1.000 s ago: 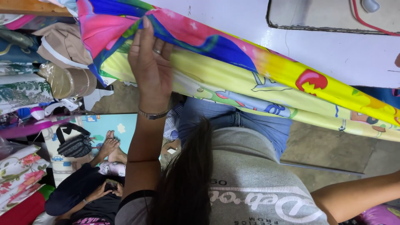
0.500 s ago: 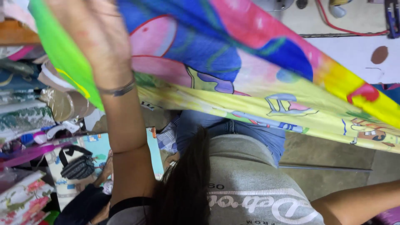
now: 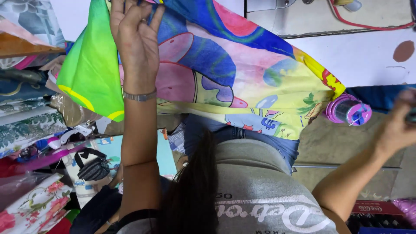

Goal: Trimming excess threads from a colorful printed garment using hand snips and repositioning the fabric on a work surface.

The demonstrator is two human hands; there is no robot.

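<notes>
My left hand [image 3: 136, 34] is raised at the upper left, a metal bracelet on its wrist. Its fingers grip the top edge of a bright cartoon-printed fabric [image 3: 242, 82]. The cloth hangs from the white table [image 3: 359, 56] down over my lap, and a green part [image 3: 93, 73] droops to the left of my wrist. My right hand [image 3: 401, 123] is blurred at the right edge, beside a dark thing I cannot make out. Its grip is unclear.
A pink and purple bottle [image 3: 349, 110] lies just right of the fabric's lower corner. Stacks of folded patterned cloth [image 3: 26, 130] fill the left side. A black bag [image 3: 93, 167] lies on a light blue sheet below. A red cable [image 3: 368, 25] runs over the tabletop.
My left hand has pulled the fabric up and toward me, and more of the print now shows. The right arm has risen to the right edge. The bottle has come into sight.
</notes>
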